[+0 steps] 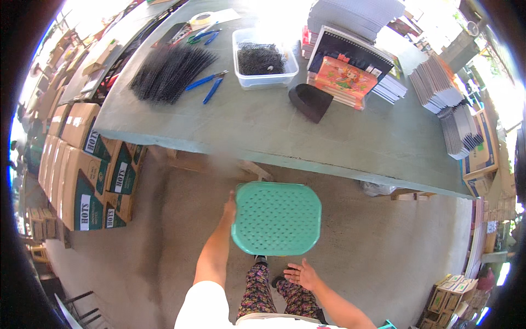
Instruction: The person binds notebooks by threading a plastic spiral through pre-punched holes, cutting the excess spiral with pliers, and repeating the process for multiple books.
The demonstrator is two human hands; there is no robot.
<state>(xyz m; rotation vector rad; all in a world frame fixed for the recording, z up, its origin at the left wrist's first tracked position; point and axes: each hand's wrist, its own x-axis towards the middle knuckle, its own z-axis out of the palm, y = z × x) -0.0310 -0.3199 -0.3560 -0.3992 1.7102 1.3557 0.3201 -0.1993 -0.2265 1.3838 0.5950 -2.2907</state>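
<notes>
Stool: teal plastic stool, seat face to the camera, dimpled all over, corners rounded; legs not visible. Sits in front of the worktable, just off its near edge, above the person's feet in the view.
Left hand: gripping the stool at its left rim; fingers mostly hidden, so exact grip can't be told. Arm reaches up from the lower edge, white sleeve.
Right hand: open, fingers spread, holding nothing. Near the stool's lower right corner, apart from it.
Legs: floral trousers, directly below the stool.
Table, left: bundle of thin black coils, blue-handled cutters lying open just beside it, tape roll further back.
Table, middle: clear plastic tub with small black pieces inside; dark wedge-shaped block right of it, near the orange booklets. Dark-covered spiral notebook leans behind those.
Table, right: stacked spiral-bound books along the far right side.
Floor: bare concrete; cardboard cartons piled left of the table, plastic bag under it.
</notes>
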